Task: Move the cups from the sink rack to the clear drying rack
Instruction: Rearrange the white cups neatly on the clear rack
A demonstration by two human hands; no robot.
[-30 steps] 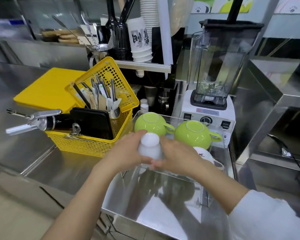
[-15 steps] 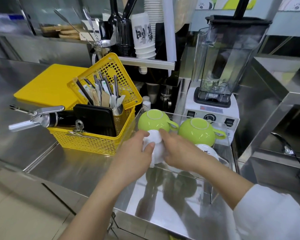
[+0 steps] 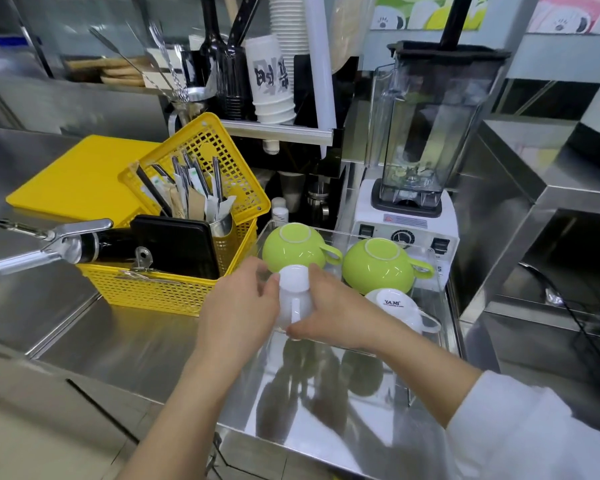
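Both hands close around one small white ceramic cup (image 3: pixel 293 292), turned upside down with its handle facing the camera: the left hand (image 3: pixel 238 311) wraps its left side and the right hand (image 3: pixel 329 311) cups its right side, fingers reaching down to the rim. The cup sits at the front-left of the clear plastic drying rack (image 3: pixel 439 271), just in front of the left lime-green ceramic cup (image 3: pixel 293 245) and apparently touching or nearly touching it; whether the rim already rests on the rack floor I cannot tell, since the fingers hide it. To finish this placement well, I judge the rim should be lowered flat and level so the cup does not rock, with the handle turned away from its neighbours, and the fingers drawn out sideways rather than upward so they do not tip it against the green cup behind. Letting go with one hand at a time would help. Counting what is in the rack: two lime-green cups, the second one (image 3: pixel 378 265) at back right, and two white cups, the held one and a printed white cup (image 3: pixel 394 304) at front right. That makes four cups, all inverted. No sink rack is in view.
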